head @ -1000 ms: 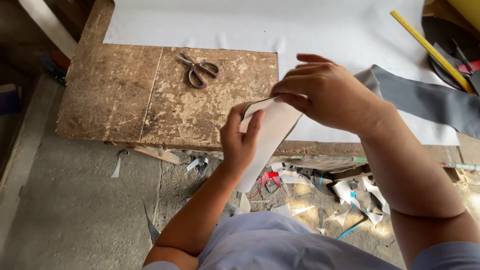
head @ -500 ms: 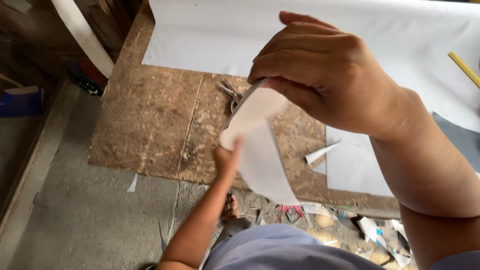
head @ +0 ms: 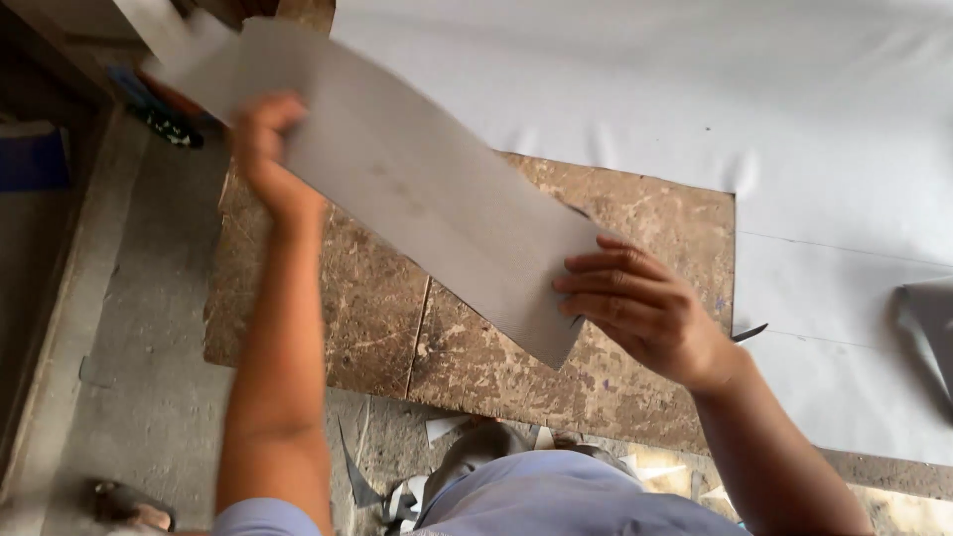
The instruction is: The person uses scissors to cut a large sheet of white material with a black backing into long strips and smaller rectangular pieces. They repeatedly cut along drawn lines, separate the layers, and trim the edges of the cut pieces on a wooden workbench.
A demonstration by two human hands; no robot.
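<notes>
Count: one grey cut sheet [head: 427,199], one white sheet [head: 695,89], one worn board [head: 645,218], two hands, several floor scraps [head: 437,427].

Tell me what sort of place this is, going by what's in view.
Probably a small cutting workshop, with work done at floor level. A long grey strip of sheet material is held between the left hand and right hand over a worn board, beside a wide white sheet; offcuts litter the concrete floor.
</notes>
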